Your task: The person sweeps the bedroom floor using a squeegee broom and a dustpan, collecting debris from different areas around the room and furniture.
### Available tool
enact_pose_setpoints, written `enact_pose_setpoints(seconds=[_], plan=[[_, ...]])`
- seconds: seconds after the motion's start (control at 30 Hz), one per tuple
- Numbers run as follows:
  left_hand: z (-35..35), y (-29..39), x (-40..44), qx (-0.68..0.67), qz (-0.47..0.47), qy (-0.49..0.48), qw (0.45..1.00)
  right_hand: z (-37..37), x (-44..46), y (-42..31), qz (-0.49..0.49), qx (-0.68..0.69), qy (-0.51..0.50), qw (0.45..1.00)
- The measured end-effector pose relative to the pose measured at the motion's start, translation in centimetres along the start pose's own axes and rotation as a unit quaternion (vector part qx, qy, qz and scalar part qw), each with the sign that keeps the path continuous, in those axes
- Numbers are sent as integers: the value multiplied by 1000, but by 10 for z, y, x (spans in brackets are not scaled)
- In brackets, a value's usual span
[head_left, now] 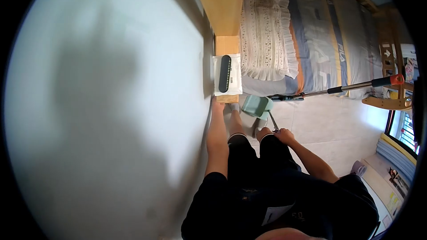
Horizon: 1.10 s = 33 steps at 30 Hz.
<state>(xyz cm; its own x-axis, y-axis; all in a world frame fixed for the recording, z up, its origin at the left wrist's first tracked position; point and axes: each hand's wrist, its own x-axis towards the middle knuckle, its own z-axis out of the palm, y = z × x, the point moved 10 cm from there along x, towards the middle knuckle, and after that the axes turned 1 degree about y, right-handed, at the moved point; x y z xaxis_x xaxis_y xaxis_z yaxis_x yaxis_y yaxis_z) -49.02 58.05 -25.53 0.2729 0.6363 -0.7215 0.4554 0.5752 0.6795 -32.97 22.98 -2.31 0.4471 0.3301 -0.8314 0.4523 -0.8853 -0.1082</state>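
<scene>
My left arm reaches down along the wall to the near end of a narrow wooden ledge (227, 99). There my left hand (217, 103) meets the wood, and its fingers are hidden. On the ledge lies a white packet (236, 73) with a dark, rounded, long object (225, 74) on top, which may be its print. My right hand (283, 136), by my knee, is closed around the grey handle of a light green dustpan (256, 106). The pan is beside the foot of the bed, just over the floor or on it; I cannot tell which.
A pole with a flat dark head (358, 88) and a red end lies across the bed's near edge. The bed (316, 35) has a striped cover and a frilled cloth (267, 31). A white wall (111, 106) stands close on the left. Pale tiled floor (316, 120) spreads to the right.
</scene>
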Motion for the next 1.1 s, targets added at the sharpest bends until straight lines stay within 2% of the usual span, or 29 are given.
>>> enact_pose_setpoints(seconds=[0.17, 0.43, 0.83, 0.9, 0.97, 1.0, 1.1], plan=[[-1, -12, -38, 91, -18, 66, 993, 10, -6, 24, 15, 0, -24, 1000], [1, -70, -116, 163, -77, 84, 980, 45, -14, 53, 33, 16, -84, 996], [-41, -54, -85, 267, -163, 54, 948, 41, -14, 48, 15, 32, -32, 999], [-47, -55, -88, 286, -148, 53, 945, 46, -8, 55, 24, 42, -29, 998], [-59, -77, -95, 321, -73, 63, 942, 52, -6, 62, 32, 53, -32, 998], [-67, -92, -98, 345, 4, 74, 936, 49, -7, 61, 16, 57, -28, 998], [-80, -85, -145, 348, -46, 64, 934, 42, -14, 57, 4, 55, -15, 998]])
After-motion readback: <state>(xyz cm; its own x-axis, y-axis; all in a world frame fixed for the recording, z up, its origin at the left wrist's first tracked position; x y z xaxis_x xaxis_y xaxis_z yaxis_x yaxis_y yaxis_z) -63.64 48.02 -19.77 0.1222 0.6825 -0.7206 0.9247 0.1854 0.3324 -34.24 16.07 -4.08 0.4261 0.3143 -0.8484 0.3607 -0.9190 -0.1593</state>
